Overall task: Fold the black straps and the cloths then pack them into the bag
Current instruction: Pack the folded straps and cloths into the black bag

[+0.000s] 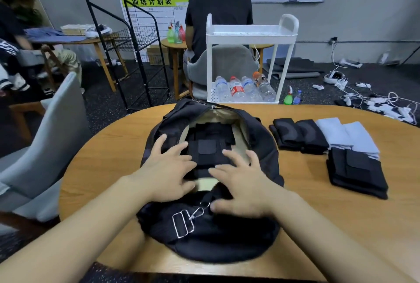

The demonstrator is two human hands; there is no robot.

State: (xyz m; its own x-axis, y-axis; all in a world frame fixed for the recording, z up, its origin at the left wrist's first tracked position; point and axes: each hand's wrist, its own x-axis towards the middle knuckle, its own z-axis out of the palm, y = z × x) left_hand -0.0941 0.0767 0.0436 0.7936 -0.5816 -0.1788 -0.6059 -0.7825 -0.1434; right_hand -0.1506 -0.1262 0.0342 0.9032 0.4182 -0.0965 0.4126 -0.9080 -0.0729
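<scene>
A black bag [263,144] lies unzipped in the middle of the wooden table [318,219], its beige lining showing. Folded black straps [210,144] lie inside it. My left hand [168,169] and my right hand [241,180] hover over the opening with fingers spread, touching the near edge of the top strap. To the right on the table lie two folded black straps [300,135], two folded light grey cloths [347,135] and a stack of folded black straps [356,171].
A metal buckle and clip [184,221] hang on the bag's near side. A grey chair [45,146] stands at the left. Behind the table is a white cart [250,33] with water bottles, and a person sits with their back to me.
</scene>
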